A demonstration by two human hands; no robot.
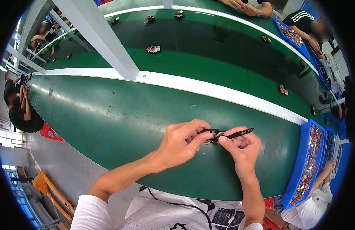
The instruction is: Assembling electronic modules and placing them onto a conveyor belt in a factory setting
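Pinched by the right hand (244, 148), black tweezers (239, 133) run crosswise, tips leftward.

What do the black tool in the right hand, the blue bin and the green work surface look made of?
Black tool in the right hand: coated metal or plastic, unclear; smooth and dark.
Blue bin: probably moulded plastic; evenly coloured walls.
Green work surface: possibly rubber or laminate; semi-gloss, with soft reflections and scuffs.

we see bright light, pale glare on the worktop (154, 105) between nine and ten o'clock, a washed-out window (4, 138) near nine, and strong fisheye bending toward blackened edges.
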